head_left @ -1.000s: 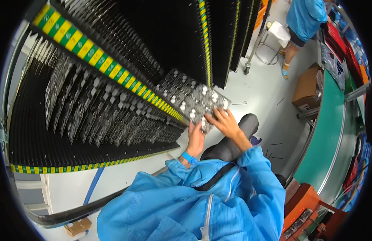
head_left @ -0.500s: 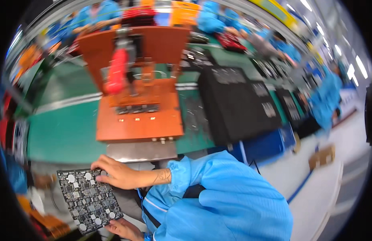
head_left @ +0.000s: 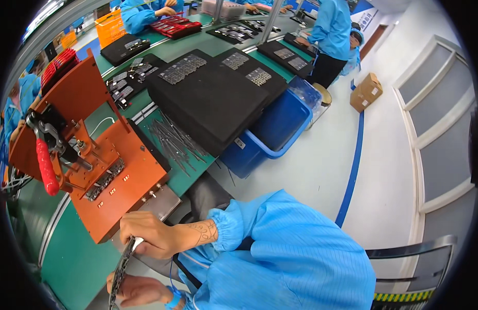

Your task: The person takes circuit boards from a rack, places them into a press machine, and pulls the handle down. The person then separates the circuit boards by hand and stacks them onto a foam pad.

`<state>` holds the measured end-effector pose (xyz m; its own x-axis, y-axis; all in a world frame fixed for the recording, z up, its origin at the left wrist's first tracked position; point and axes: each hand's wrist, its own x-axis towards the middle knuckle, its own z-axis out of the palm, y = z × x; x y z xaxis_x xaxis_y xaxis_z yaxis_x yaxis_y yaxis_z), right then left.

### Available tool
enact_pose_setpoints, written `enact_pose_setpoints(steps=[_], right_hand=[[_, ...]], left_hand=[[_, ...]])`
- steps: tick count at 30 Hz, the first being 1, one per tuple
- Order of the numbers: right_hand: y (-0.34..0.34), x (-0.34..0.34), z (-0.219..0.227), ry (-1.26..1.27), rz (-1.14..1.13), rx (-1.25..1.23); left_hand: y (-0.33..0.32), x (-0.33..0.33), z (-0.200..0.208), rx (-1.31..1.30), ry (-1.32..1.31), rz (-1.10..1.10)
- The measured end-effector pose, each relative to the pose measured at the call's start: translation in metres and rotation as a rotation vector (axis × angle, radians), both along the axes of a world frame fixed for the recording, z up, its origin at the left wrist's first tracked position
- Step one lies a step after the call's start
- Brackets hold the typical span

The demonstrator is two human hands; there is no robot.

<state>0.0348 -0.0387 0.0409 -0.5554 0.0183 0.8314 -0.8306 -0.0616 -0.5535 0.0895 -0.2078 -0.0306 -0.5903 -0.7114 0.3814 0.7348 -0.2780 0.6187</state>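
Observation:
A black circuit board panel (head_left: pixel 123 268) is held nearly edge-on at the lower left, so its populated face barely shows. My right hand (head_left: pixel 150 235) pinches its upper end, with a small white piece showing by the thumb. Lower down, my left hand (head_left: pixel 141 290), a blue band at its wrist, holds the panel's lower part; some of its fingers are hidden behind the panel. Just beyond my right hand stands an orange test fixture (head_left: pixel 112 181) with a red-handled toggle clamp (head_left: pixel 47 168) and a row of boards under its press plate.
Black foam pads (head_left: pixel 208 98) bearing small boards lie on the green bench, beside a pile of thin dark strips (head_left: pixel 174 139). A blue bin (head_left: pixel 280 129) stands below the bench edge. A cardboard box (head_left: pixel 366 93) sits on the floor. Co-workers in blue work across the bench.
My view has swung to the right, bringing the floor and bin into sight. The panel has turned from face-on to nearly edge-on, with both hands still on it.

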Motion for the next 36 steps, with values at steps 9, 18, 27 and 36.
enact_pose_setpoints(steps=[9,18,27,36], right_hand=[[-0.015,-0.04,0.001,-0.097,-0.175,-0.093],[0.033,-0.069,-0.03,-0.138,-0.236,0.674],[0.083,-0.106,-0.036,-0.49,-0.341,1.103],[0.103,-0.132,-0.061,-0.072,-0.517,1.046]], left_hand=[[0.028,-0.065,0.036,0.108,-0.181,0.325],[0.022,-0.035,-0.019,-0.181,-0.473,-0.27],[-0.017,0.044,-0.045,-0.17,-1.132,-0.495],[-0.044,0.052,-0.046,-0.31,-1.01,-0.716]])
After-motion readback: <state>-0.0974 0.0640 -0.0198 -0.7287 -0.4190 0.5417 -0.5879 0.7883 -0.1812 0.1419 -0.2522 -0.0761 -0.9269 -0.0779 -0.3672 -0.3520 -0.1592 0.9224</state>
